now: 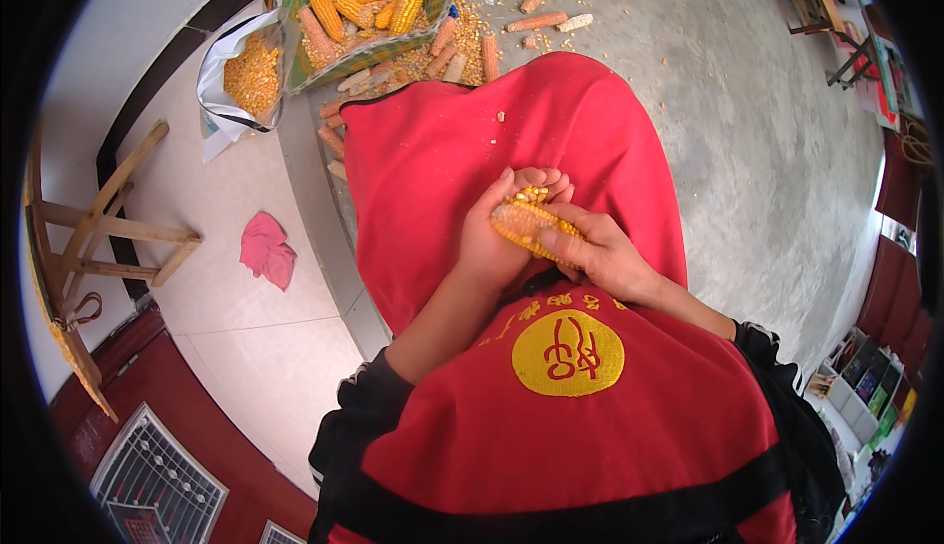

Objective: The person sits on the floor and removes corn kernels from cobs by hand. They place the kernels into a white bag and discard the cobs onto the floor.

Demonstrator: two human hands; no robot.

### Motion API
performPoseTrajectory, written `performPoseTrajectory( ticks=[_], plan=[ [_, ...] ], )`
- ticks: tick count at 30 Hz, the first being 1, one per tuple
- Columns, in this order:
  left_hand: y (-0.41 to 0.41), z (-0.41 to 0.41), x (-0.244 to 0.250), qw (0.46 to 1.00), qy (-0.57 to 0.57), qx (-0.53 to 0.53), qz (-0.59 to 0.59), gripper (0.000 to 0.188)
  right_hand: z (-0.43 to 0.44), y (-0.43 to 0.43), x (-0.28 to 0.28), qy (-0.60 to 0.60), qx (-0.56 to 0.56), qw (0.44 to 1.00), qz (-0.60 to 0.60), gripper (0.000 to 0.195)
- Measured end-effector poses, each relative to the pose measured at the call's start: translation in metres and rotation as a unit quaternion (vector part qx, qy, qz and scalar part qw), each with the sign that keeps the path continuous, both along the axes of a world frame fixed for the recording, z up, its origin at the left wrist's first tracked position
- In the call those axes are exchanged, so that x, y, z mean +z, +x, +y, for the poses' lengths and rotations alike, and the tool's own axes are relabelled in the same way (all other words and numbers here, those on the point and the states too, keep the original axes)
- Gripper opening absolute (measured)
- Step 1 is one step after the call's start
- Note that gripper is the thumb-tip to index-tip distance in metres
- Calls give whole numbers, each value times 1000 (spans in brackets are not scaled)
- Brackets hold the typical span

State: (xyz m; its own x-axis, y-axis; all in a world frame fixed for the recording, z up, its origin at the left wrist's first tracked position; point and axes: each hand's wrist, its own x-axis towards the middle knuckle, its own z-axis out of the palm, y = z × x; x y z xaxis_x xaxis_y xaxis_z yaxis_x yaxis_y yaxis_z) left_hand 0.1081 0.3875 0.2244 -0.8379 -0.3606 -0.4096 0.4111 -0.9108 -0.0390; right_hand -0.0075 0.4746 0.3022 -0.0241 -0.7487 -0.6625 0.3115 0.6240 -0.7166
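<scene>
A partly shelled corn cob (525, 224) lies across my hands above my lap. Its upper face is bare and pinkish, and rows of yellow kernels line its lower edge. My right hand (606, 255) grips the near end, the thumb pressed on the cob. Cupped beneath and beside the far end is my left hand (487, 238), its fingers curled and thumb raised. Between those fingers and the cob sits a cluster of yellow kernels (532, 194); whether they are loose cannot be told. A red apron (590, 131) covers my lap, with a few kernel bits on it.
Beyond my knees, a woven basket (293, 75) holds yellow ears and bare cobs. Left of it stands a bag (221, 112) of kernels (252, 75). Stripped cobs (537, 22) and kernels litter the concrete floor (737, 138). A pink cloth (267, 250) and wooden chair (110, 227) are left.
</scene>
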Motion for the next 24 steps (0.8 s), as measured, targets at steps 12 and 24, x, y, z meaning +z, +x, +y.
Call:
performPoseTrajectory(
  ticks=[12,24],
  plan=[
    [1,2,8,996,-11,-85,-33,35,4,-14,-2,13,33,998,-56,45],
    [2,5,10,994,-27,-102,-25,36,15,1,-19,-126,60,974,180,33]
  ],
)
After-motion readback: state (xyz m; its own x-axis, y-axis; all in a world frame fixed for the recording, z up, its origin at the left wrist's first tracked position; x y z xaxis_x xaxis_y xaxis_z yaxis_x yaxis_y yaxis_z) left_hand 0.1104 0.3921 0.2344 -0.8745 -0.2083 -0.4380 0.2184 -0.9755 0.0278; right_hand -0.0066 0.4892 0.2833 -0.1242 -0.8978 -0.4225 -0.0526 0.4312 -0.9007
